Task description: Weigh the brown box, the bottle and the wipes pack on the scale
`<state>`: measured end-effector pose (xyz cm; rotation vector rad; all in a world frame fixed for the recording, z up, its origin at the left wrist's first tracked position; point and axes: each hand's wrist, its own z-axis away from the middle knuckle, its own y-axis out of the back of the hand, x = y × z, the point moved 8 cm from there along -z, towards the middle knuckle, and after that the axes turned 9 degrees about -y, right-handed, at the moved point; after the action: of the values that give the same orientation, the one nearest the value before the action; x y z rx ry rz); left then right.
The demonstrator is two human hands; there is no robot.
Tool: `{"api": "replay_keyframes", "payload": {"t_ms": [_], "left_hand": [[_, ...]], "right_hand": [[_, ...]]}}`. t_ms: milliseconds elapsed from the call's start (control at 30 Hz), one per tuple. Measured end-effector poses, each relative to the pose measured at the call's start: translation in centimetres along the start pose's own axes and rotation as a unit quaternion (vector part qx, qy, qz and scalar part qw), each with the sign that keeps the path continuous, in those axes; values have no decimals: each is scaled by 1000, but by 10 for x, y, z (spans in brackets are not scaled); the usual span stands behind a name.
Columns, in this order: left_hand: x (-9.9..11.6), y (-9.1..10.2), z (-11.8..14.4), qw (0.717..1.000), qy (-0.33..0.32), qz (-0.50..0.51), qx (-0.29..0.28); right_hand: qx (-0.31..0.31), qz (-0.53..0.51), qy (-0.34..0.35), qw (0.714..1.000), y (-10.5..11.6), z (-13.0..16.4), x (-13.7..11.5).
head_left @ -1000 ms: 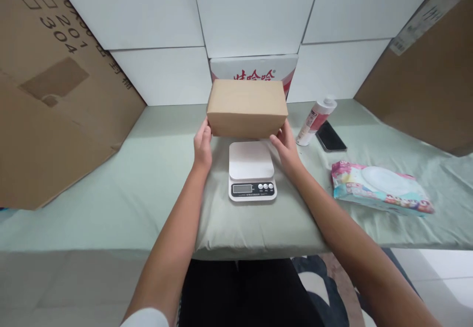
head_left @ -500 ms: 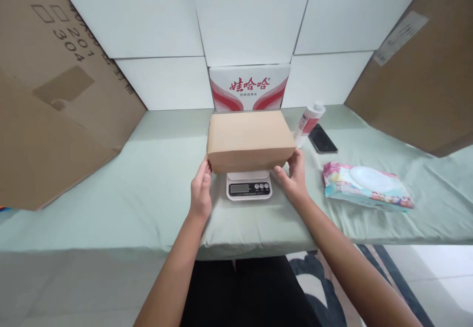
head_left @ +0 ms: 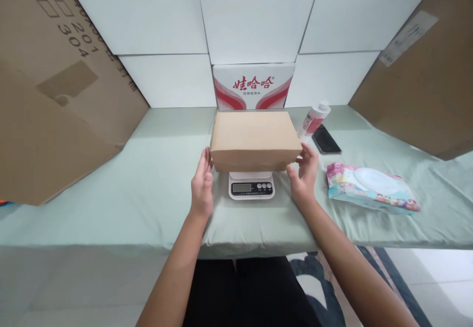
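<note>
A brown cardboard box [head_left: 255, 132] rests on a white digital kitchen scale [head_left: 252, 189] at the middle of the table, hiding the scale's platform. The scale's display and buttons face me; I cannot read a number. My left hand [head_left: 202, 184] is upright beside the box's front left corner, fingers stretched out, close to or lightly touching its side. At the front right corner, my right hand [head_left: 304, 177] has its thumb and fingers apart, with the fingertips close to the box.
Behind the box stands a white and red carton [head_left: 253, 88] against white panels. To the right are a white and red bottle [head_left: 314, 119], a black phone [head_left: 325, 140] and a wipes pack [head_left: 371, 187]. Large cardboard sheets flank the green cloth-covered table [head_left: 155, 209].
My right hand has shifted outward, loosening from the box's right corner. My left fingers have straightened beside the box. The view has shifted slightly; the box stays on the scale.
</note>
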<state>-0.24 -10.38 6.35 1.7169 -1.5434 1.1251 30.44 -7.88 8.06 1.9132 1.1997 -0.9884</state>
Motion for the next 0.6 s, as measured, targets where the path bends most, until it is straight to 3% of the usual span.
{"api": "replay_keyframes", "payload": {"t_ms": [267, 367, 500, 600], "left_hand": [[5, -6, 2, 999, -17, -8, -36], [13, -7, -9, 999, -11, -1, -35], [21, -9, -56, 999, -19, -2, -29], [-5, -15, -103, 1000, 4, 7, -20]], "right_hand": [[-34, 18, 8, 999, -2, 1, -3], [-63, 5, -7, 998, -1, -9, -12], [-103, -9, -13, 995, -12, -48, -25], [-127, -28, -43, 991, -42, -87, -8]]}}
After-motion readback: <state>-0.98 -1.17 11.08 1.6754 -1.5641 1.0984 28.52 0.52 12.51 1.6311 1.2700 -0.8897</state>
